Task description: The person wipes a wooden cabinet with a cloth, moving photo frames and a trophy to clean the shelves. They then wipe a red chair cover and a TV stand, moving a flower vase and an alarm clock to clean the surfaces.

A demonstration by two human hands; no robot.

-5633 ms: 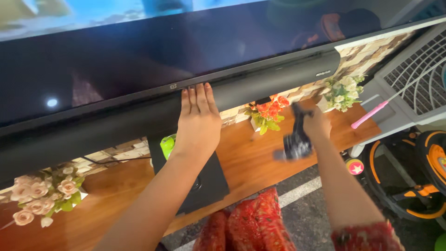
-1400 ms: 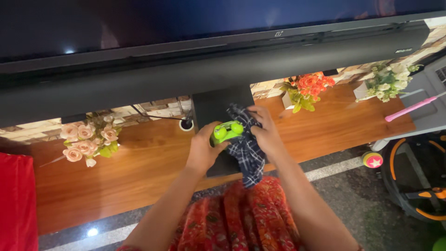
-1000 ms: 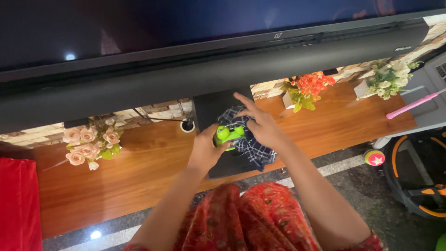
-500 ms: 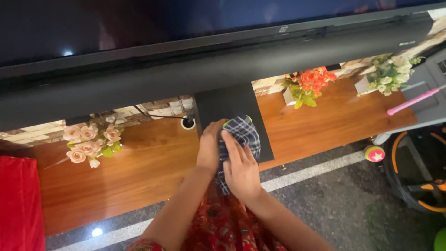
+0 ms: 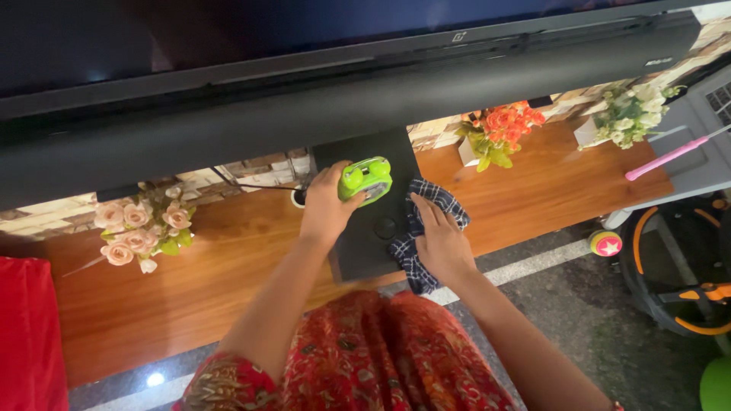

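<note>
Green toy clock (image 5: 366, 180) at frame centre: your left hand (image 5: 326, 209) is gripping it above the black stand (image 5: 365, 228). Your right hand (image 5: 438, 240) is pressing the checked cloth (image 5: 419, 236) flat on the stand's right edge, wooden tabletop (image 5: 190, 281) underneath.

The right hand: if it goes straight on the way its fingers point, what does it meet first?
Probably the green toy held by the left hand; the right hand points up-left across the checked cloth. Depth is unclear.

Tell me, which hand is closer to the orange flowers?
The right hand. It presses a checked cloth on the black box, below-left of the orange flowers. The left hand holds a green toy farther left.
</note>
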